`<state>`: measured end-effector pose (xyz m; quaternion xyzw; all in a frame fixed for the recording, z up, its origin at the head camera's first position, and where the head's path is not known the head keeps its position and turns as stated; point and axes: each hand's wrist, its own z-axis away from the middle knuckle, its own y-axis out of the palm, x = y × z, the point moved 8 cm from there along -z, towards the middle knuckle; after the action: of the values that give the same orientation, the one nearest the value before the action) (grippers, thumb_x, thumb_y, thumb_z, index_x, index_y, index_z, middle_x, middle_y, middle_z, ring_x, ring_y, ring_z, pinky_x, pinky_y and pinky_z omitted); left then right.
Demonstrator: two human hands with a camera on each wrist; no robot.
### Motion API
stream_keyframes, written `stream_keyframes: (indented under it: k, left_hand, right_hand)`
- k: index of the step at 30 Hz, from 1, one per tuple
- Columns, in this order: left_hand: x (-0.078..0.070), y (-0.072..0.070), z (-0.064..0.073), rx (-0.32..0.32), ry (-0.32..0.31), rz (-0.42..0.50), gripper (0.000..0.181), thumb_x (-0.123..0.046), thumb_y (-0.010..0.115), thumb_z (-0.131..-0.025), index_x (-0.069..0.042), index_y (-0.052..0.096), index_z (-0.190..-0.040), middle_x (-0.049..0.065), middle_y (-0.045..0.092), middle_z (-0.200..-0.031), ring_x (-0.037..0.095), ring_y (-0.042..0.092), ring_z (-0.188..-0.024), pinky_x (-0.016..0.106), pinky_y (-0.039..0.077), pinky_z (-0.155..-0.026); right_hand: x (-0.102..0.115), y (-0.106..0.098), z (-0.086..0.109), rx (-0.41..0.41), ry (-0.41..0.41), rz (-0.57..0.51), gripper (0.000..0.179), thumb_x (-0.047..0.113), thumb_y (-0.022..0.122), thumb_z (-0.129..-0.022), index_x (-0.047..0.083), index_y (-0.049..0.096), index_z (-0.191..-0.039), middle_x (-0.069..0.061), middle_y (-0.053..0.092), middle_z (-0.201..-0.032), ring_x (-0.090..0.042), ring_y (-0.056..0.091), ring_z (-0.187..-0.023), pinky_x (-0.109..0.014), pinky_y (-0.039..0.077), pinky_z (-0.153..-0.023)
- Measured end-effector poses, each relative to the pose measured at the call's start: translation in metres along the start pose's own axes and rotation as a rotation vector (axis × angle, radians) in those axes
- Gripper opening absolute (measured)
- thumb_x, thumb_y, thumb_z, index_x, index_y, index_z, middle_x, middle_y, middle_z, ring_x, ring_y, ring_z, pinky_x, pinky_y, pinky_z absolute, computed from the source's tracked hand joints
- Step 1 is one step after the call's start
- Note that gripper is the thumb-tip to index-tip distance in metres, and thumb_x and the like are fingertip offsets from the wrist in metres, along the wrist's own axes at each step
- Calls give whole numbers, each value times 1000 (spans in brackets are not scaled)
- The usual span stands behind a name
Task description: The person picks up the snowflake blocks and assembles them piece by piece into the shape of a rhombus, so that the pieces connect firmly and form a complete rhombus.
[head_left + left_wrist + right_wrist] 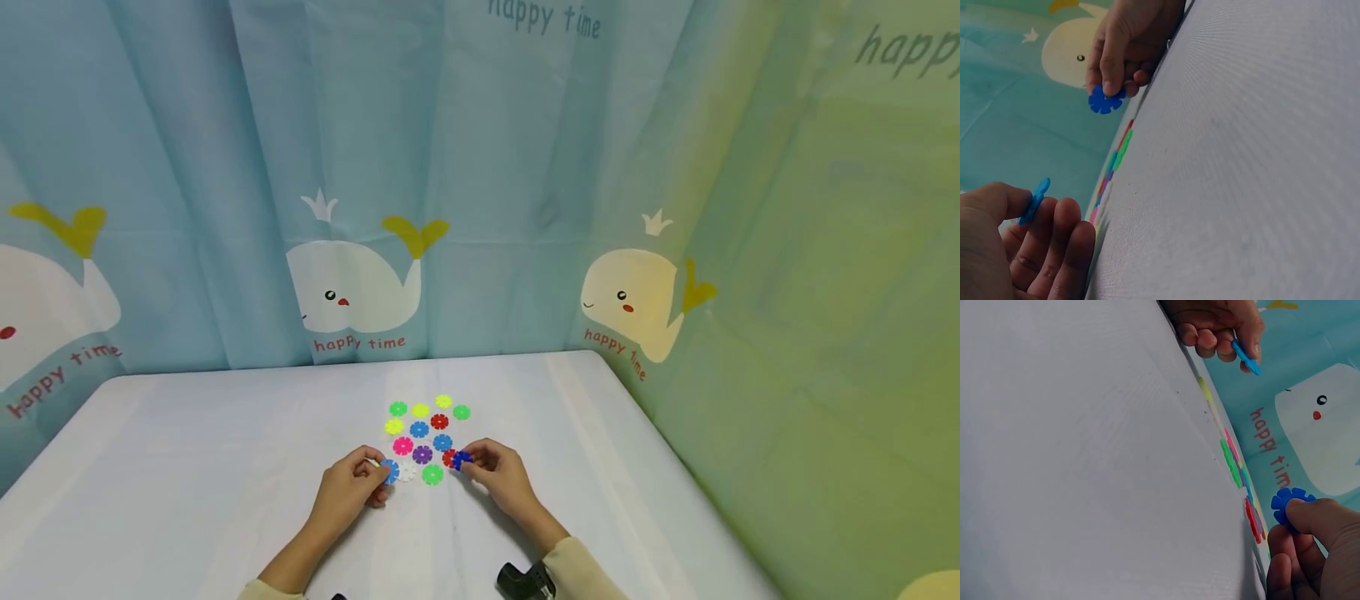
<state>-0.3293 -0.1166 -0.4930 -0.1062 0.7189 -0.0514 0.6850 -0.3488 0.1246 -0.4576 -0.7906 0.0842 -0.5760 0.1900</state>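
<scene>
My left hand (351, 485) pinches a light blue notched plastic disc (1035, 201) between thumb and forefinger, seen nearly edge-on in the left wrist view. My right hand (504, 478) pinches a dark blue notched disc (1287, 505), its flat face showing in both wrist views. Both discs are held above the table, apart from each other. Between and beyond the hands several more discs lie flat: a white one (407, 472) by the left hand, a green one (432, 475), a purple one (422, 454), and a red one (448, 458) partly hidden behind the dark blue disc.
The table has a white cloth (210, 467). Farther back lie a pink disc (402, 446) and several yellow, green, blue and red ones. A whale-printed curtain (495, 283) hangs behind the table and along its right side. A black wrist device (527, 581) is on the right wrist.
</scene>
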Motion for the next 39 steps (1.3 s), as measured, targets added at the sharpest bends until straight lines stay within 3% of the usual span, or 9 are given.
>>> stream_keyframes:
  k: [4,10,18,27,34,39]
  left_hand:
    - [1,0,-1,-6,-1,-6,12,-12,70,-89,-4,66,-97,5,64,-66,16,63,-55,26,55,-53]
    - [0,1,-3,-1,-4,-17,13,-13,71,-89,-4,68,-98,4,65,-65,16,64,-56,26,57,-54]
    - [2,5,-7,23,-4,-41,15,-15,73,-88,-5,68,-99,4,66,-64,16,63,-56,26,57,-55]
    - [2,8,-5,30,-5,-88,16,-17,73,-89,-6,67,-99,2,67,-63,16,63,-55,25,56,-54]
    - [0,10,-2,48,-6,-73,17,-16,72,-89,-5,67,-101,4,69,-66,17,64,-55,25,57,-55]
    - [-2,10,1,52,-7,-74,18,-17,72,-89,-5,67,-101,4,69,-66,17,64,-56,25,56,-55]
  right_hand:
    - [-14,6,-5,28,-1,-7,15,3,75,-85,1,71,-99,-8,66,-85,-4,55,-73,-16,49,-66]
    - [-11,14,-8,82,-44,0,16,9,75,-86,3,71,-100,-8,66,-87,-6,56,-75,-17,51,-68]
    - [-14,14,-7,66,-7,22,14,8,75,-86,3,71,-100,-6,66,-87,-7,56,-76,-17,50,-68]
    - [-16,18,-2,81,19,-32,16,5,75,-86,1,70,-100,-8,65,-87,-6,56,-75,-16,49,-67]
    - [24,17,7,131,5,-59,16,-1,70,-88,-7,68,-102,-16,67,-91,-12,57,-75,-15,50,-68]
    - [26,19,8,143,15,-71,18,-1,70,-87,-7,68,-104,-17,67,-92,-10,57,-75,-15,49,-67]
